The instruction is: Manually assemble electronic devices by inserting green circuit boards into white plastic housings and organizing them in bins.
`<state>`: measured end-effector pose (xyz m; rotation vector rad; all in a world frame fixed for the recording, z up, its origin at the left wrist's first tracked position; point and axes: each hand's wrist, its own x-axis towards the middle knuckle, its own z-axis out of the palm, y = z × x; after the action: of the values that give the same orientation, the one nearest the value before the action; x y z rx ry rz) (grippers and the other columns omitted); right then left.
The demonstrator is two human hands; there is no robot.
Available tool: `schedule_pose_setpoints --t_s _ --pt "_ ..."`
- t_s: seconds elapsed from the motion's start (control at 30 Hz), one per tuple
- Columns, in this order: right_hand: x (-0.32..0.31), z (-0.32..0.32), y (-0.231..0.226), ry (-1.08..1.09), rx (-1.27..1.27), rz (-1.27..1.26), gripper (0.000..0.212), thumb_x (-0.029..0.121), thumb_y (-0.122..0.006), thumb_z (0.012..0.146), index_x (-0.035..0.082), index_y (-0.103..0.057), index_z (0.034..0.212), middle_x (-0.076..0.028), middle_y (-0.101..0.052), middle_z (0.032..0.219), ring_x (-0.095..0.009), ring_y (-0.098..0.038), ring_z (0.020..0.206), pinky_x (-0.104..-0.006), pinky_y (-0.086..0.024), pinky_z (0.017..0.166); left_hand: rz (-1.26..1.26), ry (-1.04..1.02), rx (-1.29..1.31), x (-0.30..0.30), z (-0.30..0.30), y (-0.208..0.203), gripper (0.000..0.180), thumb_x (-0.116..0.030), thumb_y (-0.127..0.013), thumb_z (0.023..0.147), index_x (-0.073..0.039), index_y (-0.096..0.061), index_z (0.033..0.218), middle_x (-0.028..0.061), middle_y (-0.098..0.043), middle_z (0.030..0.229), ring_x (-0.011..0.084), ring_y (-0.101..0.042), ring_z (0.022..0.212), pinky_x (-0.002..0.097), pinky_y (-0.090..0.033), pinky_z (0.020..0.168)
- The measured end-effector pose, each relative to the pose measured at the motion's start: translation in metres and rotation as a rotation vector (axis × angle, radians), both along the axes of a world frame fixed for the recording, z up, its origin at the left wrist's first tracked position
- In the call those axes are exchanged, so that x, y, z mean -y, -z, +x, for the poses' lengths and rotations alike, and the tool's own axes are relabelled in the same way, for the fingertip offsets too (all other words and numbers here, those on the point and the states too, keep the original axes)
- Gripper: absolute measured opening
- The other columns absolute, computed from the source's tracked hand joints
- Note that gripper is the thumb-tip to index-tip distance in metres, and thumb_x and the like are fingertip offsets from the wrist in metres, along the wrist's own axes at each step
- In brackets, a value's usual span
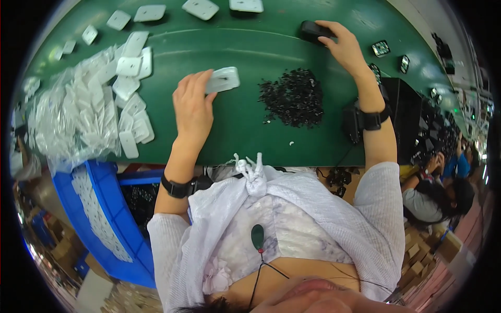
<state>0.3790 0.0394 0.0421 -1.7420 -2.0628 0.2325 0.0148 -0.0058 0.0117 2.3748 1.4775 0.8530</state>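
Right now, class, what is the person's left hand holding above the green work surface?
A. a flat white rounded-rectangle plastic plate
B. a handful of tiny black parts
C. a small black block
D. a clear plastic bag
A: the left hand grips a flat white rounded-rectangle plastic plate by one end, while the right hand rests on a small black block farther up the green work surface.

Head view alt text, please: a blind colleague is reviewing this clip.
Seen from above, a person's left hand holds a white plastic plate over a green table while the right hand grips a black device. A pile of small black parts lies between them; more white plates in clear bags sit at left.
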Motion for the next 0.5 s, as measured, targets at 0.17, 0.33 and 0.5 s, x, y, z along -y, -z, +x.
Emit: schedule_pose_setpoints --t_s 0.17,0.33,0.5 --pt "0.016 -0.080 -0.026 -0.175 -0.342 -0.042 0.040 0.009 -0.068 0.083 0.006 -0.060 0.122 -0.010 -0.064 0.116 -0.022 -0.061 0.103 -0.0328 -0.047 0.091 -0.014 0.083 0.158 -0.003 -0.006 0.004 0.049 0.002 -0.065 0.076 -0.009 -0.055 0.123 0.0083 -0.061 0.114 0.0278 -0.054 0.111 0.0412 -0.039 0.092" --pt "0.036 -0.153 -0.025 -0.411 -0.128 0.069 0.037 0.009 -0.069 0.080 0.007 -0.060 0.115 -0.009 -0.063 0.111 -0.029 -0.059 0.101 -0.0361 -0.049 0.086 -0.105 0.037 0.433 -0.001 -0.012 0.006 0.052 0.007 -0.059 0.079 -0.009 -0.055 0.128 0.0081 -0.060 0.123 0.0297 -0.056 0.113 0.0395 -0.042 0.096" --pt "0.039 -0.175 -0.012 -0.463 0.009 0.076 0.037 0.010 -0.068 0.080 0.007 -0.059 0.117 -0.007 -0.063 0.109 -0.026 -0.059 0.097 -0.0357 -0.050 0.082 -0.123 0.110 0.410 -0.002 -0.016 0.004 0.049 0.012 -0.051 0.080 -0.009 -0.059 0.124 0.0069 -0.059 0.129 0.0266 -0.054 0.121 0.0384 -0.042 0.097"
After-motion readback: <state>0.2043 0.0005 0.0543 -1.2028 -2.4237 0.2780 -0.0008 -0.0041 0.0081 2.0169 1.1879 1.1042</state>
